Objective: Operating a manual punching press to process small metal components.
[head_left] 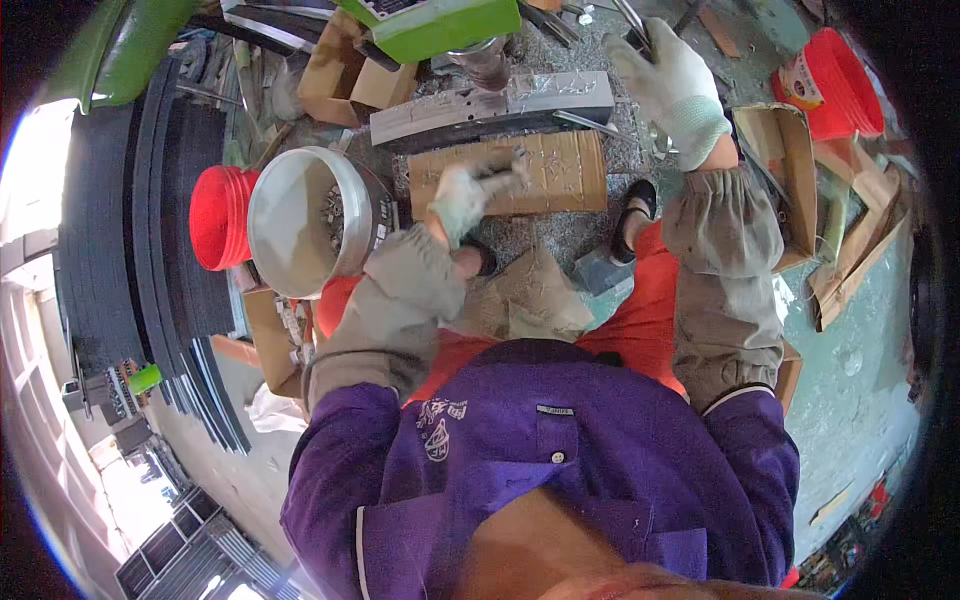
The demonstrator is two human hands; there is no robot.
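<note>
My left hand (461,203), in a pale glove, reaches over a flat cardboard box (567,180) strewn with metal shavings. Motion smears its fingers, so whether they hold anything cannot be told. My right hand (680,92), also gloved, is raised at the far right and closed around a shiny metal lever (632,18). Beyond the cardboard stands a long grey metal block (555,93) with shavings on top. Above it hangs the spindle (482,62) of a green machine (450,30), which looks like a drill press.
To the left, a white bucket (290,225) holding small metal pieces stands beside a red bucket (222,218). Open cardboard boxes (340,72) lie around the bench. Another red bucket (835,85) is at the far right. Long dark bars (150,210) are stacked at left.
</note>
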